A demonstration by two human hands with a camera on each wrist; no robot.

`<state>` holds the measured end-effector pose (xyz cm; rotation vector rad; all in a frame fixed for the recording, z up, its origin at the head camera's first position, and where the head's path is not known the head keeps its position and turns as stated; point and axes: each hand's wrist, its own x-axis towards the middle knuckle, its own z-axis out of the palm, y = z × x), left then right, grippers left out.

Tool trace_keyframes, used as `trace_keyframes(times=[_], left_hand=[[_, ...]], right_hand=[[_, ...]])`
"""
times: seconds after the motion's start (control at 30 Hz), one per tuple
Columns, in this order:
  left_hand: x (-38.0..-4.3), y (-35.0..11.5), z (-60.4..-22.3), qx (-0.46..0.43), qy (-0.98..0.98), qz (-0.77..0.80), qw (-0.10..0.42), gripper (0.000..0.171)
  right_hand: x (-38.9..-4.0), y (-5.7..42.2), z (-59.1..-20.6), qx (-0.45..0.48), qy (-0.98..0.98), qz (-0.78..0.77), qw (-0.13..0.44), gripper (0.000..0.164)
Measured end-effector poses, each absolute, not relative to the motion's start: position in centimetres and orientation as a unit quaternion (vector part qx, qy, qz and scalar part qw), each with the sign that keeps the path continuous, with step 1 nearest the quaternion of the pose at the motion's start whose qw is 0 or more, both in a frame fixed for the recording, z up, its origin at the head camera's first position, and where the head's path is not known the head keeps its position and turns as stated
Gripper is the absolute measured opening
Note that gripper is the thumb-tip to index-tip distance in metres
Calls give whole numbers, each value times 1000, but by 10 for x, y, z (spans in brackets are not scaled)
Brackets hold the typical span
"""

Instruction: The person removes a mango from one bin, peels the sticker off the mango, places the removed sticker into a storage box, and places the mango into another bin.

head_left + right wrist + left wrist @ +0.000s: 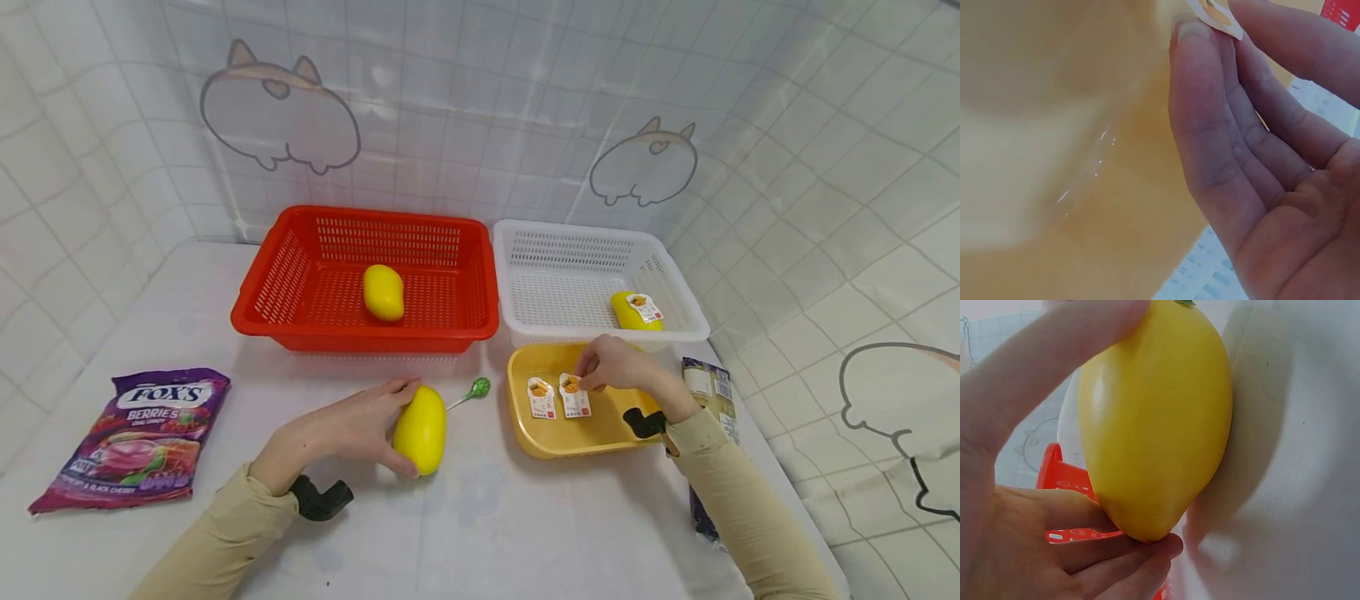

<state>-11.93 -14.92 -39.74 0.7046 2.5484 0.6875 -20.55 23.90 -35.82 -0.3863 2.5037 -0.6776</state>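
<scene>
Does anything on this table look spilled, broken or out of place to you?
Nothing looks spilled or broken. The green lollipop seems slightly odd: it lies loose on the table, right beside the yellow mango that the left hand holds, well away from the FOX'S candy bag.

The left hand (360,427) is round a mango (422,432). To that hand's left lies a candy bag (142,442), to its right a lollipop (481,387); beyond it, a basket (367,337) holds another mango (384,293). The right hand (618,365) is over a tray (600,437), one label (576,402) at its fingertips, a second label (542,402) to its left. Beyond it stands a second basket (555,300); a packet (711,385) lies right.
</scene>
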Motion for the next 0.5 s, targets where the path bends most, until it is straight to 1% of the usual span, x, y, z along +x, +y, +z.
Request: trace_keyframes(times=[0.23, 0.5], left_hand=[[-119, -149, -397, 252, 913, 248, 204, 124], [-118, -149, -397, 241, 915, 250, 208, 124]], right_hand=[[-206, 240, -360, -144, 922, -243, 266, 15], [-207, 242, -365, -157, 921, -240, 263, 14]])
